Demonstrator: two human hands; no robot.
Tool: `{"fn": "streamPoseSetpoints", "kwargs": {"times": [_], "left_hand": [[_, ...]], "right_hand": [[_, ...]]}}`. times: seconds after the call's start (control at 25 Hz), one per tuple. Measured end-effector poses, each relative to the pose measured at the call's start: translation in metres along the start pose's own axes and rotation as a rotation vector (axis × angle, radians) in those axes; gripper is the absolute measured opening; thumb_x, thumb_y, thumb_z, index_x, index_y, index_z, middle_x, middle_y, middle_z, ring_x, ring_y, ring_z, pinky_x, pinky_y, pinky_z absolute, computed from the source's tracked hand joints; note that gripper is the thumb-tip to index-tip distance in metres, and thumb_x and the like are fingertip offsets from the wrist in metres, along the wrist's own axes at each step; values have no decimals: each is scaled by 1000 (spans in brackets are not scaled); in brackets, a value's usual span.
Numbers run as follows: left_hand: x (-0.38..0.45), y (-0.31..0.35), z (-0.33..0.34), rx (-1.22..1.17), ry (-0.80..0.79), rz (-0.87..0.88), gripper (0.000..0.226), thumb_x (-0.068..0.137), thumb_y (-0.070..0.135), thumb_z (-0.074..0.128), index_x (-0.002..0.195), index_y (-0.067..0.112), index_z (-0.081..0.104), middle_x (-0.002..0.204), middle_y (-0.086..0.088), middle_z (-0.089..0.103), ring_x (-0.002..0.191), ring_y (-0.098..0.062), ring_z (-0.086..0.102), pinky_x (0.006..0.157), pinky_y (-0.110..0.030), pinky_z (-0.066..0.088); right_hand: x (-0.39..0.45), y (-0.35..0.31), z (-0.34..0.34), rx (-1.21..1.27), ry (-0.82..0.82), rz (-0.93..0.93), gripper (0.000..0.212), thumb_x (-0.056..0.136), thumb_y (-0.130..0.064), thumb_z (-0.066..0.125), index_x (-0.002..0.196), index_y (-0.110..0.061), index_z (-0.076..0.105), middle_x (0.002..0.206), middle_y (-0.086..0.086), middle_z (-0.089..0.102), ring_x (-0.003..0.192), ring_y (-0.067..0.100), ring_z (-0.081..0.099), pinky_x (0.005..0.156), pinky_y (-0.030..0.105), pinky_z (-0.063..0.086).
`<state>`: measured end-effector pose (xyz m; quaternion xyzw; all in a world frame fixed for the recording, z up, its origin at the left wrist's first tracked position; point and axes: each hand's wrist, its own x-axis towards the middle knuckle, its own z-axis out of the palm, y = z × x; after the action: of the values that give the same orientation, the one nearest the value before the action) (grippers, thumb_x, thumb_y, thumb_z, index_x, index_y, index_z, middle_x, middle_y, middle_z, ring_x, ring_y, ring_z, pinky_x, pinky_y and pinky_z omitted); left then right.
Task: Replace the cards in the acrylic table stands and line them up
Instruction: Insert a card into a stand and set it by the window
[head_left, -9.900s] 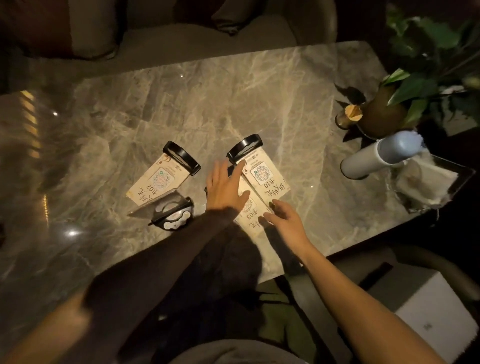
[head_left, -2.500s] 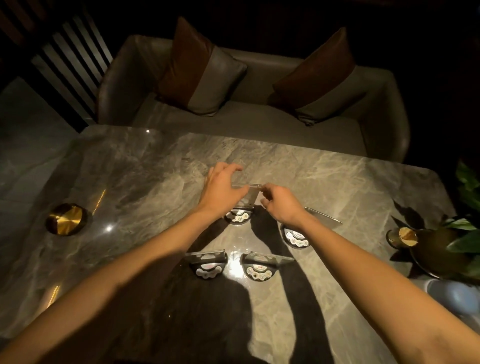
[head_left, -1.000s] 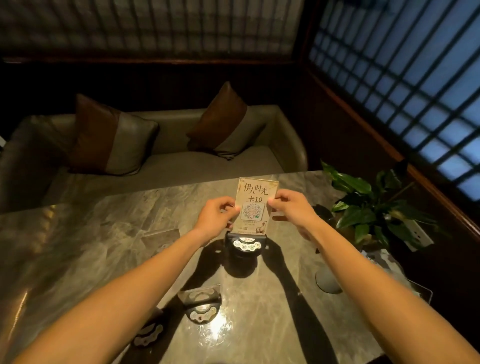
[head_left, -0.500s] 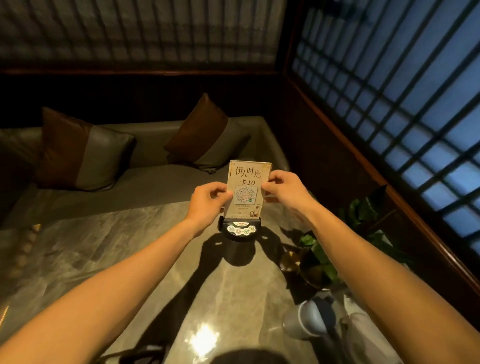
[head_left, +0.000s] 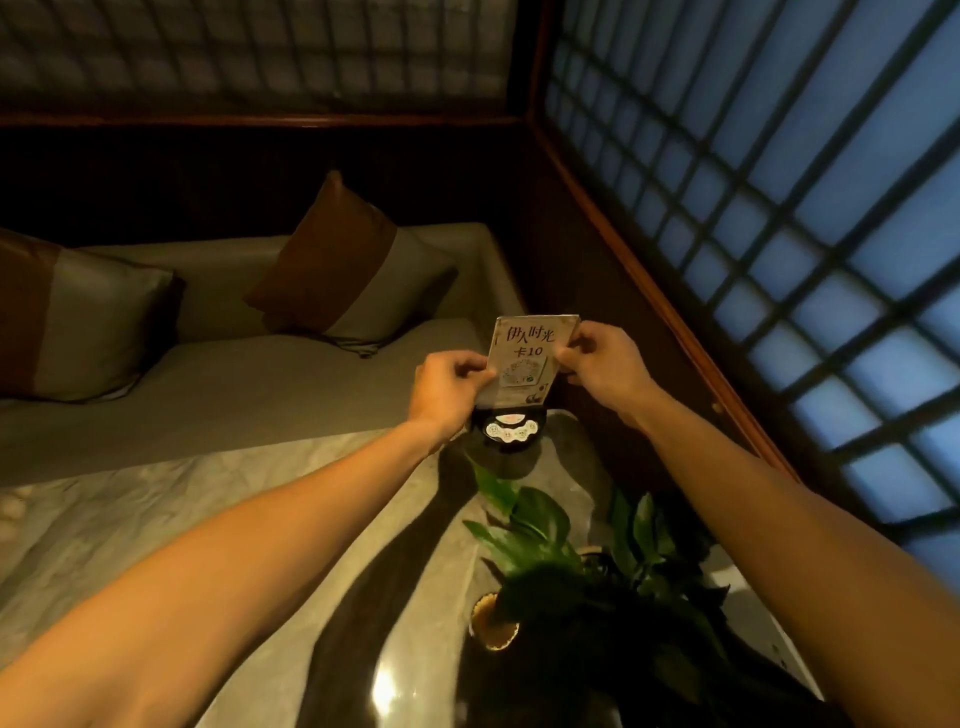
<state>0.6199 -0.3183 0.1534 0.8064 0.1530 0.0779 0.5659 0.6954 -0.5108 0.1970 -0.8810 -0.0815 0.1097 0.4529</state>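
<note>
The left hand (head_left: 451, 391) pinches the left edge of the card (head_left: 530, 358) and the right hand (head_left: 605, 364) pinches its right edge. The card stands upright in an acrylic stand (head_left: 510, 430) with a round black base, near the far right corner of the marble table (head_left: 93, 530). The card is cream, with a round code in the middle. On it is written "伊人时光" and "卡10". A green plant (head_left: 571, 561) stands nearer, beside the right edge.

Leaves (head_left: 550, 545) hide plant pot
</note>
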Motion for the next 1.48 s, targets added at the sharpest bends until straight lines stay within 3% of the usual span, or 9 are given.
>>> {"fn": "streamPoseSetpoints", "kwargs": {"times": [0.28, 0.4, 0.56, 0.8, 0.92, 1.04, 1.2, 1.32, 1.48], "left_hand": [[51, -44, 75, -42, -53, -205, 15, 89, 7, 72, 103, 3, 75, 103, -13, 75, 85, -14, 63, 68, -17, 48], [75, -63, 100, -29, -75, -237, 15, 89, 4, 71, 102, -1, 74, 97, -8, 71, 85, -14, 61, 59, -3, 45], [90, -83, 124, -4, -88, -269, 14, 88, 5, 73, 101, 1, 75, 90, -4, 68, 84, -14, 61, 58, -1, 43], [101, -101, 130, 18, -104, -277, 16, 89, 9, 72, 104, 3, 75, 97, -7, 73, 84, -13, 62, 61, -3, 44], [99, -95, 123, 90, -216, -227, 19, 89, 12, 72, 108, 6, 74, 102, -5, 75, 85, -10, 63, 75, -12, 51], [86, -83, 106, 163, -333, -200, 46, 89, 23, 74, 131, 12, 62, 115, 1, 67, 102, -12, 62, 89, -26, 50], [58, -69, 66, 267, -384, -210, 60, 88, 34, 74, 142, 15, 53, 141, -5, 58, 111, -21, 65, 97, -35, 52], [27, -54, 24, 304, -407, -205, 67, 85, 47, 74, 142, 17, 54, 145, -5, 55, 125, -22, 58, 103, -36, 47], [-30, -30, -56, 298, -399, -168, 73, 82, 53, 74, 142, 16, 54, 145, -2, 56, 124, -17, 59, 100, -32, 47]], "right_hand": [[49, 75, 5, 2, 41, 89, 13, 99, -5, 57, 106, -5, 68, 105, 1, 69, 106, 22, 67, 88, 38, 60], [76, 104, 8, -29, 32, 106, 11, 99, -6, 58, 99, -8, 69, 103, 0, 69, 104, 20, 67, 90, 39, 60], [92, 137, 13, -39, 42, 136, 9, 98, -5, 58, 97, -6, 68, 104, 3, 71, 103, 22, 68, 88, 40, 61], [101, 147, 22, -22, 0, 214, 12, 100, -8, 55, 100, -16, 64, 106, -5, 66, 96, 10, 63, 74, 22, 57], [96, 148, 24, -22, -27, 241, 17, 101, -8, 52, 110, -16, 64, 111, -2, 67, 91, 9, 64, 66, 19, 52], [85, 138, 21, -53, -81, 267, 23, 99, -9, 57, 121, -14, 61, 113, 2, 69, 82, 9, 62, 61, 20, 48], [59, 108, 17, -85, -151, 367, 8, 94, -12, 66, 91, -18, 62, 110, 3, 69, 98, 18, 63, 73, 30, 49], [32, 76, 23, -174, -198, 306, 9, 92, -13, 68, 85, -18, 67, 112, 0, 68, 106, 18, 60, 86, 32, 48], [-15, 0, 49, -257, -213, 120, 15, 91, -22, 72, 105, -15, 73, 101, 0, 69, 101, 21, 65, 79, 30, 48]]}}
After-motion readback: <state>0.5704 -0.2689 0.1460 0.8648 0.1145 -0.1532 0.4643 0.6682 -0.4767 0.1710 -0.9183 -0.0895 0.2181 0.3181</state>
